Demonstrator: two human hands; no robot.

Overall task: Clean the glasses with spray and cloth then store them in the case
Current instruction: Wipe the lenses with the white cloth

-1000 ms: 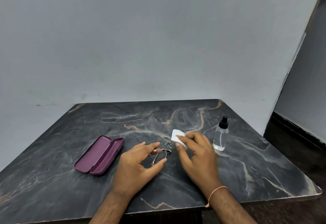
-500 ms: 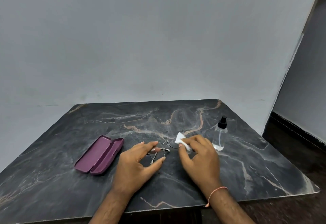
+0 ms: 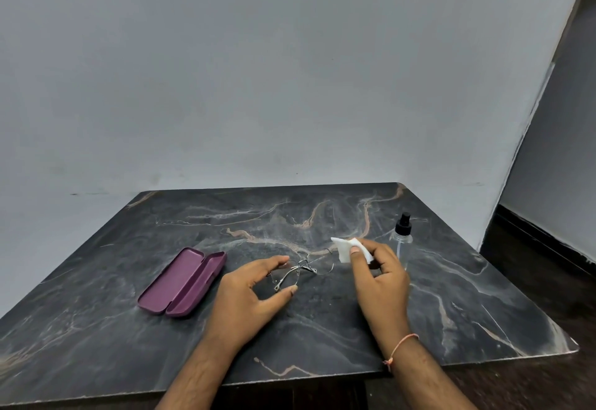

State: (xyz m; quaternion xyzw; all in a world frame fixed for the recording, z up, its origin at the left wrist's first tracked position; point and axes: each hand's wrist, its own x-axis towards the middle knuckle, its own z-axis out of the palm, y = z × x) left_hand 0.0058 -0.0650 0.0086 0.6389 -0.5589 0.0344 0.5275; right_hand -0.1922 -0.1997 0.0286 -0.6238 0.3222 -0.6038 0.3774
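Thin wire-rimmed glasses (image 3: 310,266) are held just above the dark marble table (image 3: 322,338) at its middle. My left hand (image 3: 250,300) pinches their left lens between thumb and forefinger. My right hand (image 3: 382,275) grips a small white cloth (image 3: 345,250) just right of the right lens, apart from it. The purple case (image 3: 183,281) lies open on the table to the left of my left hand. A clear spray bottle (image 3: 403,238) with a black pump top stands upright behind my right hand, its lower part hidden by the fingers.
A plain grey wall rises behind the table. The table's right edge drops to a dark floor (image 3: 548,280) beside a wall corner. My right wrist wears a thin orange thread (image 3: 400,346).
My right hand has pulled the cloth to the right, away from the glasses. The right lens now shows uncovered. My left hand keeps its grip in the same place.
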